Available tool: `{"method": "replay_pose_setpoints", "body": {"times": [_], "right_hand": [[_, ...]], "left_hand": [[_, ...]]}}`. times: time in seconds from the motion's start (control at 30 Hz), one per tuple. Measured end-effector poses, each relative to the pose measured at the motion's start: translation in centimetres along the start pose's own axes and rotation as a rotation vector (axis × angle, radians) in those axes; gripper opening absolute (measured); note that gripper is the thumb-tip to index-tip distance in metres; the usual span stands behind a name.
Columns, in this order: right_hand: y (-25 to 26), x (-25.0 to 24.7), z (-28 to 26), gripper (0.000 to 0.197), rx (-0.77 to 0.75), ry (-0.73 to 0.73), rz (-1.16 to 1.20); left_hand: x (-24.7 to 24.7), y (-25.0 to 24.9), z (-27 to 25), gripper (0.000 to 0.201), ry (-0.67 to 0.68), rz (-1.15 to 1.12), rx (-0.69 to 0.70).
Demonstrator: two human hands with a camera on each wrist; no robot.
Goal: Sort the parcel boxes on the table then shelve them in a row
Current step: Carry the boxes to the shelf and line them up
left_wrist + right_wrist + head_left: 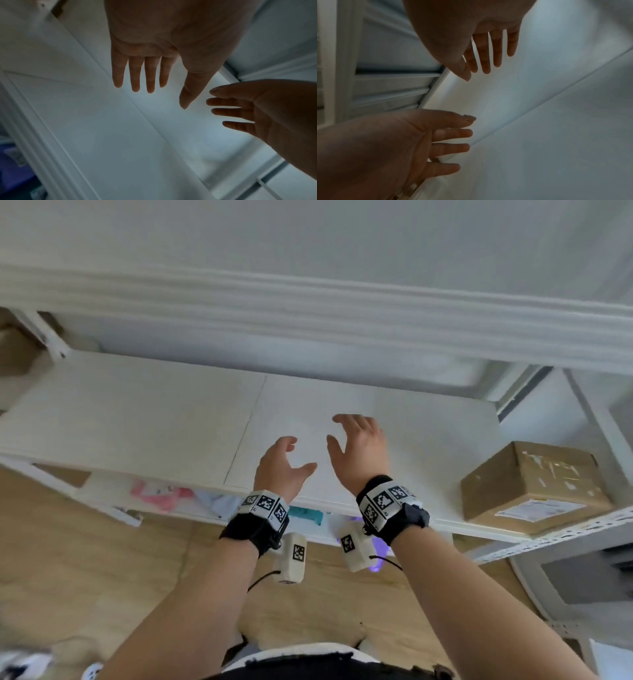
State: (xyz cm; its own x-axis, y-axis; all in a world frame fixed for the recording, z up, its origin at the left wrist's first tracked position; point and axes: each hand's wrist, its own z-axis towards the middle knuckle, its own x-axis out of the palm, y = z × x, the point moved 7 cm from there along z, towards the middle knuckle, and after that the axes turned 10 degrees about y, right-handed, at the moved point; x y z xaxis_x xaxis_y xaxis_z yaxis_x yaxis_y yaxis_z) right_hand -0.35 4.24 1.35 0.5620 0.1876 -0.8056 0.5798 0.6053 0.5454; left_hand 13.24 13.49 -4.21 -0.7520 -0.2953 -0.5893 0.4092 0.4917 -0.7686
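One brown cardboard parcel box (534, 487) with a white label sits at the right end of the white shelf board (137, 419). My left hand (299, 453) and right hand (334, 429) hover side by side over the middle of the board, left of the box, palms facing each other. Both hold nothing, with fingers straight and spread. In the left wrist view the left hand (163, 97) reaches over the bare board, and the right hand (231, 108) comes in from the right. In the right wrist view the right hand (477, 74) is on top and the left hand (453, 142) is below it.
A white shelf beam (308, 313) runs overhead. Part of a brown box (13, 350) shows at far left. On the shelf below lie pink (157, 494) and teal (308, 515) items. A perforated metal rail (548, 539) edges the shelf at right. Underfoot is a wooden floor (68, 577).
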Motion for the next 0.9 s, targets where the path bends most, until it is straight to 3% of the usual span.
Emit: {"method": "replay_pose_setpoints", "body": {"times": [0.57,0.9], "right_hand": [[34.1,24.2,8.7,0.032,-0.247,0.172,0.016],[48.4,37.6,12.0,0.034,-0.456,0.399,-0.05]], "left_hand": [[-33.4,21.4,0.5,0.054,-0.207,0.042,-0.041],[-48.2,35.0,0.1,0.057,-0.385,0.169,-0.271]]}}
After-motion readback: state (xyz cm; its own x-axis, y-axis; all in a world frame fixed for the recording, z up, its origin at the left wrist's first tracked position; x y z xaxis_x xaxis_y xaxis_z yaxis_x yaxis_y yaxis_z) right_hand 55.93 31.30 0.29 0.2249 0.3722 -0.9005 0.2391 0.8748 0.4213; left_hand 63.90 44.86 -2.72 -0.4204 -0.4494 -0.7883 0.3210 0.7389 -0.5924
